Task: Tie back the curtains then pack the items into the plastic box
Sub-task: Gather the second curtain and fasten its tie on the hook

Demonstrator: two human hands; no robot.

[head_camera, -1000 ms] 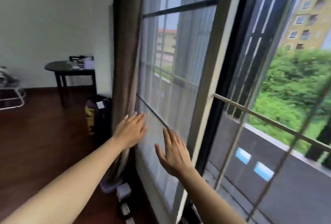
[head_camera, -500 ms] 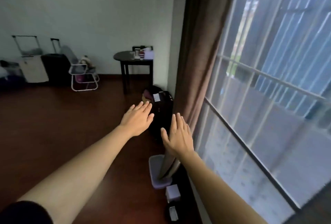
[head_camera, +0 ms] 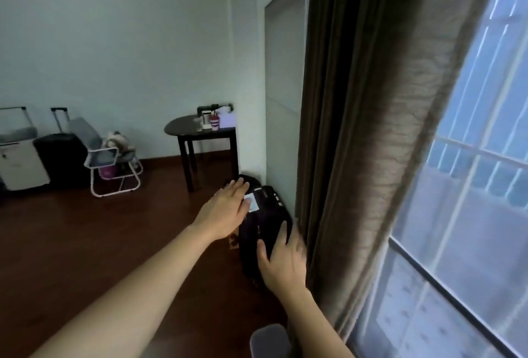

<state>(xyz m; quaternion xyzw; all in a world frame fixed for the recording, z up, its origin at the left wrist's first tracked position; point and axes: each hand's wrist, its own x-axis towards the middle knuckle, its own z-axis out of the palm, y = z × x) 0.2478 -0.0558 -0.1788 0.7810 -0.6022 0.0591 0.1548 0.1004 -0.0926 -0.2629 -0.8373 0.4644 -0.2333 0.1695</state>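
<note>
curtain (head_camera: 371,129) top cut off | tabletop items (head_camera: 214,120) too small

Home room: curtain (head_camera: 371,129), suitcases (head_camera: 61,157), side table (head_camera: 197,129).

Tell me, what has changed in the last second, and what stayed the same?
The view turned left, away from the window and into the room. Both open hands, left hand and right hand, moved off the glass toward the brown curtain. Nothing was grasped; the curtain hangs untied.

Black bag (head_camera: 264,214) blocks approach to curtain (head_camera: 368,117).
</note>
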